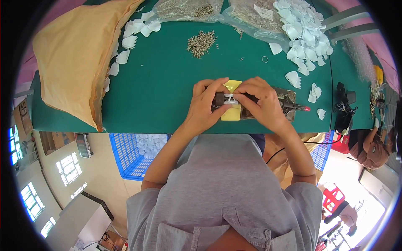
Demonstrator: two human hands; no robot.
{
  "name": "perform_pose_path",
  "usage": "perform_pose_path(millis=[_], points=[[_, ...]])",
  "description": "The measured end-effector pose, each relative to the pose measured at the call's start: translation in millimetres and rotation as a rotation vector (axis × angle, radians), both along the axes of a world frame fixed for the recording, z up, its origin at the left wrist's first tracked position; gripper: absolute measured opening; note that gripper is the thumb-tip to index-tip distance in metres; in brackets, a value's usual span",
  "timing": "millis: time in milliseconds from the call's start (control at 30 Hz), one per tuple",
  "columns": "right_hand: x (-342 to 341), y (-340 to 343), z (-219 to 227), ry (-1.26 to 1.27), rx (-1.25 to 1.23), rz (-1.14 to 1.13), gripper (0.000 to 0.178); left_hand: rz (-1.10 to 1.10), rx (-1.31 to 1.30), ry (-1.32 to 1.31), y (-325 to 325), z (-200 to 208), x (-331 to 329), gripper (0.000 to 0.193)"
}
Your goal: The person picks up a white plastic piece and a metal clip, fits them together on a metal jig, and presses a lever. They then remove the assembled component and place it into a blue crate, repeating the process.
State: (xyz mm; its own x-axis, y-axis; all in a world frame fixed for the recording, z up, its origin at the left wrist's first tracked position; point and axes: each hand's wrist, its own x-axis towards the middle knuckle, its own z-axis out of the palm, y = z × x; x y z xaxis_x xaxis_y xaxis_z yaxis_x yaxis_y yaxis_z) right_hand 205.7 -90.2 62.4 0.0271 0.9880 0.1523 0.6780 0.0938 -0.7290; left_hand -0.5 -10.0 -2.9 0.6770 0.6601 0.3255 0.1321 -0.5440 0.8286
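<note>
Head view: a small white piece (pixel 230 99) sits on a dark fixture (pixel 219 99), at nine o'clock from the nearer right hand (pixel 266 101), whose fingertips pinch its edge; long axis unclear. Left hand (pixel 202 104) straddles it, whether gripping I cannot tell. Metal pile (pixel 201 44) towards eleven o'clock.

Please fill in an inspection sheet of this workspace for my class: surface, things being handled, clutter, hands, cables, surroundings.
Surface: green worktable.
Things being handled: small white part at a dark fixture with yellow panels and a red-tipped handle.
Clutter: small metal pieces in a pile; white toothed pieces heaped and scattered; clear plastic bags; tan sack.
Left hand: fingers around the white part; grip unclear.
Right hand: thumb and fingertips beside it; grip unclear.
Cables: black cables bunched at the table's right.
Surroundings: blue crate below the table; red stool; windows; other people at right.
</note>
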Motion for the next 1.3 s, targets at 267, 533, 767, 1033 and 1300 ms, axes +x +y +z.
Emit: perform_pose_path(millis=[267, 533, 767, 1033, 1300], points=[[60, 65, -22, -0.111, -0.065, -0.208, 0.012, -0.019, -0.069, 0.012, -1, 5, -1, 0.071], [55, 90, -42, -0.249, -0.275, -0.266, 0.017, -0.031, -0.014, -0.027, 2, 0, -1, 0.07], [48, 73, -48, -0.359, -0.03, -0.197, 0.013, -0.02, -0.071, -0.01, -2, 4, -3, 0.072], [66, 69, -53, -0.08, -0.057, -0.207, 0.014, 0.004, -0.036, -0.007, -1, 2, -1, 0.08], [56, 71, -47, -0.094, -0.112, -0.128, 0.014, 0.009, -0.066, -0.016, -3, 7, -1, 0.066]])
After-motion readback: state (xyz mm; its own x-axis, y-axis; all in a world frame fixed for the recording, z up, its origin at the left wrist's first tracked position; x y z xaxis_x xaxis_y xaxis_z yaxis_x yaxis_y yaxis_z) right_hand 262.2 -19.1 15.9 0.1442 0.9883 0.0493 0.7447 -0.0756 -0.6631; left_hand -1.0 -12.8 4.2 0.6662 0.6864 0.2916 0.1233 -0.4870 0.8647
